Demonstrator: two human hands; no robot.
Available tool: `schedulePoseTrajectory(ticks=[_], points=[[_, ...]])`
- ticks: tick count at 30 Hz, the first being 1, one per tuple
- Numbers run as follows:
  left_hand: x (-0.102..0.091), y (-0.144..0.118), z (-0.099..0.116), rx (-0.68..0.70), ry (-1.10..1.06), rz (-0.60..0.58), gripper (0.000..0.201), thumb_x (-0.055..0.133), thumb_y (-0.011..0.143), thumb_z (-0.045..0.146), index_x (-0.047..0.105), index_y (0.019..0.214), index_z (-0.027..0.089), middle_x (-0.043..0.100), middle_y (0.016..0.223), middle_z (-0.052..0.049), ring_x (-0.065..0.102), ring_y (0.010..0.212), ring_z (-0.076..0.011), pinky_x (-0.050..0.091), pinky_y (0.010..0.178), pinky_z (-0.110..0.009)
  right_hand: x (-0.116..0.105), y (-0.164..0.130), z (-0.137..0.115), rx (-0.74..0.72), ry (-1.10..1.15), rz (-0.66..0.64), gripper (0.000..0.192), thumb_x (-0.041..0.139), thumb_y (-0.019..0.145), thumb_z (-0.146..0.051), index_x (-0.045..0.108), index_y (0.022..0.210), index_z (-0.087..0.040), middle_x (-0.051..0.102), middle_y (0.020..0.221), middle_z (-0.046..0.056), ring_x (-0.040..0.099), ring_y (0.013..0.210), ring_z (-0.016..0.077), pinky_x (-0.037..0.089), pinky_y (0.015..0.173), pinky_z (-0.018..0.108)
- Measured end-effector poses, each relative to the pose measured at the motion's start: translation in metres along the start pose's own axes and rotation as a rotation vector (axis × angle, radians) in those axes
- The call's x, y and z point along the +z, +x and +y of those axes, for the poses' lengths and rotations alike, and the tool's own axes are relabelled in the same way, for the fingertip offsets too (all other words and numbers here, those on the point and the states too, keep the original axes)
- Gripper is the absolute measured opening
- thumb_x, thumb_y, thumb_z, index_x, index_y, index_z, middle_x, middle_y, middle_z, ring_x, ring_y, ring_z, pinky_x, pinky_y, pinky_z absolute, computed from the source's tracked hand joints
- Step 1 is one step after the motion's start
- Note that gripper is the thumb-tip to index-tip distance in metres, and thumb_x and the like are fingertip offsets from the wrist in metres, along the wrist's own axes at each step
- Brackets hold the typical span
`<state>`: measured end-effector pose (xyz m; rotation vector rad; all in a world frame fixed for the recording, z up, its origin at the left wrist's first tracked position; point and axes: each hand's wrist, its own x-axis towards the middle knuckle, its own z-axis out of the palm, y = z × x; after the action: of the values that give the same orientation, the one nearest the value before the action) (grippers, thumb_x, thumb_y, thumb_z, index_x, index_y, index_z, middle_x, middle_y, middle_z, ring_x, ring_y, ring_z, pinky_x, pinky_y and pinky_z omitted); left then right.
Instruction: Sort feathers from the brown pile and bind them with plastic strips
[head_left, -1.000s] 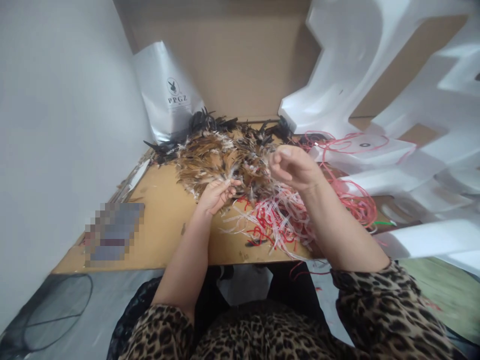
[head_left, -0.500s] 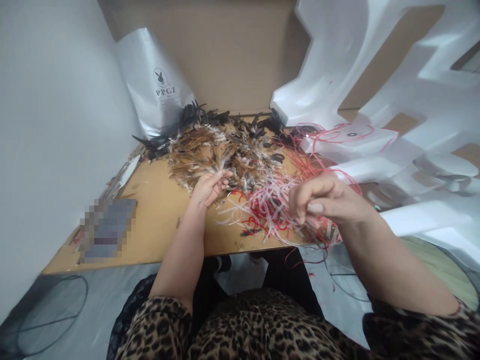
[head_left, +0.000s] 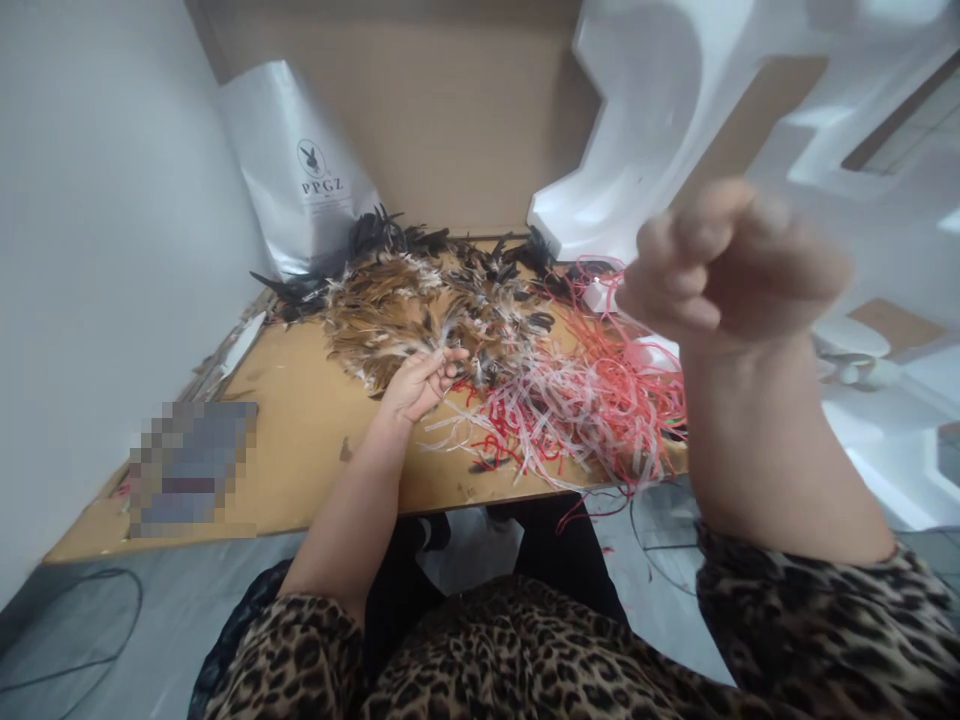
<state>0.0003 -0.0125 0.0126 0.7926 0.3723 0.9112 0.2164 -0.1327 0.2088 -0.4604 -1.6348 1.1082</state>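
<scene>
My left hand (head_left: 430, 385) rests at the near edge of a loose pile of brown and black feathers (head_left: 382, 320). Its thumb and fingers pinch together, with a pale feather (head_left: 437, 338) fanning out from them. High on the right, close to the camera, my right hand (head_left: 739, 265) is raised with its fingers curled in. Motion smears it, and anything between those fingers is too blurred to make out. Below and left of it lies a tangle of red and white strips (head_left: 570, 405), on the tabletop to the right of the feathers.
A white printed bag (head_left: 311, 215) stands behind the feathers at the left. White moulded pieces (head_left: 630, 130) are stacked on the right. A dark, pixelated flat item (head_left: 199, 460) lies on the wooden table (head_left: 300, 440) at left. A wall borders the left side.
My right hand has risen up and to the right, away from the strips. My left hand stays pinched at the feathers. The view has shifted slightly.
</scene>
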Motion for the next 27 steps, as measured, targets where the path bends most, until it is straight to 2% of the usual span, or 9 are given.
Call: schedulePoseTrajectory(ticks=[2,6,9,11,14,16,21,24,27], points=[[0.004,-0.002,-0.003,-0.039,-0.041,-0.034,0.008,0.054,0.072,0.013,0.060,0.076,0.010,0.063,0.090,-0.010,0.053,0.058,-0.0056,0.043,0.049,-0.014,0.004,0.021,-0.013,0.005,0.067,-0.026,0.017,0.048,0.074,-0.034,0.053,0.064,-0.022,0.048,0.053,-0.012,0.035,0.035,-0.0019,0.025,0.036,0.014],[0.012,-0.007,-0.006,-0.087,-0.064,-0.154,0.009,0.053,0.072,0.012,0.060,0.075,0.007,0.059,0.103,-0.015,0.053,0.060,-0.0061,0.043,0.051,-0.015,0.004,0.064,-0.023,-0.067,0.078,0.056,0.060,-0.004,0.079,-0.038,0.054,0.070,-0.027,0.046,0.061,-0.014,0.032,0.038,-0.0039,0.025,0.043,0.015],[0.014,-0.009,-0.010,-0.146,-0.083,-0.220,0.010,0.054,0.073,0.014,0.060,0.073,0.006,0.055,0.109,-0.017,0.053,0.060,-0.0052,0.043,0.052,-0.015,0.004,0.102,-0.020,-0.204,0.123,-0.008,0.067,-0.009,0.078,-0.040,0.055,0.066,-0.024,0.049,0.064,-0.012,0.033,0.041,-0.0028,0.025,0.044,0.017],[0.015,-0.010,-0.015,-0.206,-0.070,-0.251,0.011,0.056,0.072,0.016,0.061,0.074,0.006,0.059,0.099,-0.017,0.055,0.059,-0.0067,0.043,0.054,-0.017,0.009,0.128,-0.017,-0.290,0.234,-0.114,0.069,-0.009,0.079,-0.041,0.057,0.066,-0.023,0.054,0.064,-0.010,0.036,0.043,-0.0010,0.026,0.043,0.018],[0.017,-0.011,-0.024,-0.273,-0.075,-0.294,0.015,0.062,0.068,0.020,0.061,0.075,0.007,0.063,0.065,-0.009,0.059,0.060,-0.0122,0.045,0.057,-0.021,0.025,0.161,-0.015,-0.359,0.398,-0.266,0.076,-0.014,0.074,-0.047,0.055,0.055,-0.021,0.057,0.057,-0.009,0.037,0.040,-0.0002,0.025,0.041,0.018],[0.020,-0.013,-0.029,-0.327,-0.052,-0.340,0.020,0.063,0.067,0.023,0.062,0.077,0.006,0.063,0.067,-0.010,0.060,0.062,-0.0138,0.045,0.059,-0.022,0.037,0.176,-0.013,-0.391,0.491,-0.344,0.077,-0.017,0.070,-0.051,0.051,0.047,-0.021,0.054,0.049,-0.008,0.038,0.038,-0.0002,0.025,0.041,0.018],[0.024,-0.017,-0.029,-0.393,-0.068,-0.448,0.027,0.068,0.060,0.026,0.061,0.077,0.007,0.063,0.074,-0.011,0.061,0.067,-0.0183,0.046,0.059,-0.026,0.047,0.194,0.001,-0.335,0.457,-0.341,0.070,-0.007,0.077,-0.049,0.055,0.054,-0.023,0.056,0.055,-0.008,0.037,0.038,0.0003,0.025,0.040,0.017],[0.018,-0.015,-0.023,-0.326,-0.076,-0.375,0.025,0.068,0.060,0.026,0.061,0.073,0.006,0.063,0.071,-0.010,0.060,0.061,-0.0148,0.046,0.058,-0.024,0.036,0.185,0.015,-0.171,0.322,-0.224,0.055,0.008,0.083,-0.040,0.059,0.067,-0.024,0.054,0.059,-0.010,0.037,0.040,0.0002,0.027,0.041,0.015],[0.012,-0.009,-0.015,-0.245,-0.143,-0.270,0.016,0.063,0.067,0.021,0.061,0.075,0.007,0.062,0.070,-0.007,0.058,0.060,-0.0101,0.045,0.058,-0.020,0.016,0.147,0.026,-0.052,0.133,-0.120,0.022,0.043,0.077,-0.036,0.060,0.072,-0.023,0.055,0.060,-0.010,0.037,0.040,0.0005,0.027,0.040,0.015]])
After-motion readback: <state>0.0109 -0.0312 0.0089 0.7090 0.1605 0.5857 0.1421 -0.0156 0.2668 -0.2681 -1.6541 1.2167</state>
